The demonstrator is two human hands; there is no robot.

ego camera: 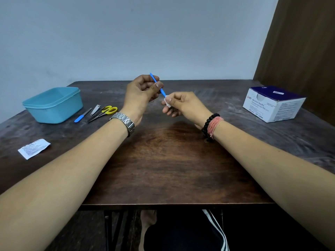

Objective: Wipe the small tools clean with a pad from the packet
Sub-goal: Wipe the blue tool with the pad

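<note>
My left hand (139, 96) pinches a thin blue stick tool (156, 82) above the table, its upper tip pointing up and left. The tool's lower end goes into a white pad (167, 102) that my right hand (183, 105) pinches between thumb and fingers. On the table at the left lie a blue-handled nail file (82, 115), a nail clipper (95, 109) and yellow-handled scissors (106, 112). An opened white packet (34, 148) lies flat near the left edge.
A teal plastic tub (53, 105) stands at the back left beside the tools. A white and blue alcohol swab box (273, 104) sits at the back right. The dark wooden table (163, 160) ends at a near edge over my legs.
</note>
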